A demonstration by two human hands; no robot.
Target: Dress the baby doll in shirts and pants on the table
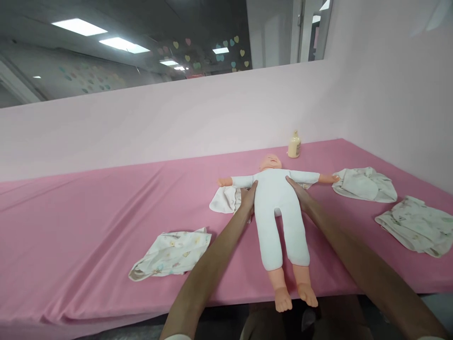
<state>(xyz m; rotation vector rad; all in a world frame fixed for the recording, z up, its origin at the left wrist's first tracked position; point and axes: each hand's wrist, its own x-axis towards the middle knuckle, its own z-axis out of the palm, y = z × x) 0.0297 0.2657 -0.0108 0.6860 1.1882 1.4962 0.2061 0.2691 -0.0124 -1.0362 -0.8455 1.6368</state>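
Observation:
A baby doll (276, 193) with a white cloth body lies on its back on the pink-covered table, arms stretched sideways and feet towards me over the near edge. My left hand (248, 197) and my right hand (298, 190) clasp its torso from either side, below the arms; each thumb shows along the body and the other fingers are mostly hidden. A white cloth garment (225, 200) sits partly under the doll beside my left hand. The doll's hand at right touches or nearly touches a bunched white cloth (364, 184).
Left of my forearm lies a printed baby garment (173, 252). Another folded printed cloth (419, 224) rests at the right. A pump bottle (294, 145) stands at the back by the wall (159, 127). The pink sheet (88, 222) has creases at left.

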